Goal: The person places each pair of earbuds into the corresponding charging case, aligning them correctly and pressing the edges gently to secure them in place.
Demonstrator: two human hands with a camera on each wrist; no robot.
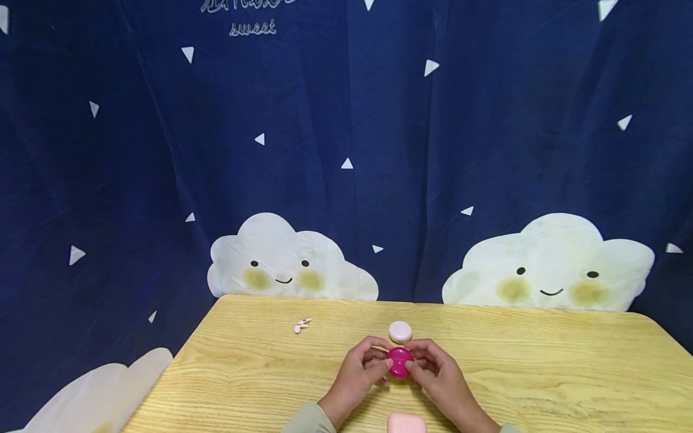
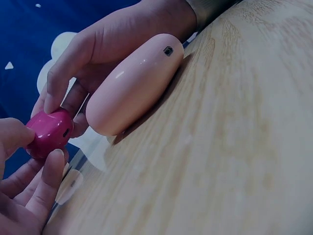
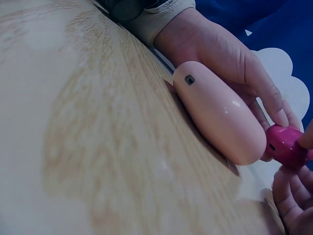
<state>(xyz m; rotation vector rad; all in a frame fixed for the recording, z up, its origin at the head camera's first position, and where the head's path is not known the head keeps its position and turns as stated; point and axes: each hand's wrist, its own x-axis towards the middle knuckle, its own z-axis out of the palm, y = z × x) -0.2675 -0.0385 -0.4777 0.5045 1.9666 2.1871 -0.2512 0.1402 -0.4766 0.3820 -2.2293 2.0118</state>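
Both hands hold a glossy magenta round earbud case [image 1: 400,362] just above the table. The left hand [image 1: 356,371] grips its left side with thumb and fingers, while the right hand [image 1: 441,379] pinches the right side. A small dark port shows on the magenta case [image 2: 51,132] in the left wrist view; whether its lid is raised cannot be told. Right behind the hands sits a pale pink round case [image 1: 400,331]. Closer to the person, a peach-pink rounded case [image 1: 406,423] lies on the table, partly cut off in the head view.
Two small pale pink earbuds [image 1: 302,325] lie together on the table's far left. The wooden table [image 1: 541,361] reaches back to a dark blue curtain [image 1: 325,198] printed with clouds and white triangles.
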